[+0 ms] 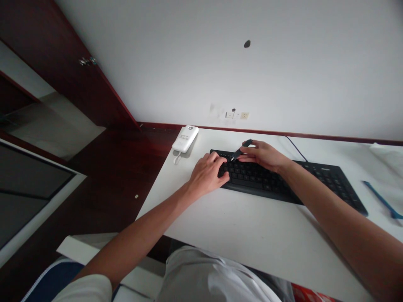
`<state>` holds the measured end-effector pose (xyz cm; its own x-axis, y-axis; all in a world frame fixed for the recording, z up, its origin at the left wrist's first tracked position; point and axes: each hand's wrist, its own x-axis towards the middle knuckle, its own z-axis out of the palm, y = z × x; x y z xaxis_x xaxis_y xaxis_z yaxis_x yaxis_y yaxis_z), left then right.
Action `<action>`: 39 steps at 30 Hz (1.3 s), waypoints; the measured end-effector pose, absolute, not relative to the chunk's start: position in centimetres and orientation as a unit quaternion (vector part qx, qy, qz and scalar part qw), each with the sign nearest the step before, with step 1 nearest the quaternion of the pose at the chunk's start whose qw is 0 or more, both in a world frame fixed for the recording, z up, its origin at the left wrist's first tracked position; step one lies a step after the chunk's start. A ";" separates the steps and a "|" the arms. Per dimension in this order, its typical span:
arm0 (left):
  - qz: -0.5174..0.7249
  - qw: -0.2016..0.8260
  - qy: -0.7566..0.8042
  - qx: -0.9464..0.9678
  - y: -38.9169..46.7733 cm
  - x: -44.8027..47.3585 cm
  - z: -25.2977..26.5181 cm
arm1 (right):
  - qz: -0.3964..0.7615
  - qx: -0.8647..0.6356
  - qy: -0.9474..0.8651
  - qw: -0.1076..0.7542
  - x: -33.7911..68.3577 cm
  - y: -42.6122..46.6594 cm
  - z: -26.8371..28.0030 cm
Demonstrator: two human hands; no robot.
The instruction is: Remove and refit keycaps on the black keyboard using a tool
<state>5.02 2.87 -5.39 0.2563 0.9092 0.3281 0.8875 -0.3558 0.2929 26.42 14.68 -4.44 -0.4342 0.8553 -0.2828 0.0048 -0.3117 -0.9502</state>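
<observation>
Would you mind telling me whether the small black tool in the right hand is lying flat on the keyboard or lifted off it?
Lifted: the right hand holds the small black tool tilted, its lower tip at the keyboard's top-left keys.

Bare forearms, hands without rings or watch, white short sleeve, pale grey trousers (201, 277).

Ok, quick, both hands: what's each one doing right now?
Left hand: fingers curled, resting on the left end of the flat black plastic keyboard, gripping nothing visible.
Right hand: closed on a small slim black tool over the keys.
</observation>
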 end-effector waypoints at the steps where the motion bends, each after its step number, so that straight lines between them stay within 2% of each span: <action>1: 0.221 0.024 0.568 0.792 2.8 5.1 -5.4 | 0.683 -0.431 -0.503 0.308 26.4 14.7 -4.5; 17: 0.204 0.011 0.587 0.784 2.7 5.7 -6.0 | 0.690 -0.414 -0.509 0.307 26.3 14.8 -4.6; 26: 0.229 0.053 0.578 0.781 2.9 5.3 -5.9 | 0.673 -0.418 -0.526 0.309 26.1 14.7 -4.7; 39: 0.272 0.001 0.606 0.747 3.6 6.5 -7.4 | 0.629 -0.444 -0.553 0.319 25.1 14.2 -4.4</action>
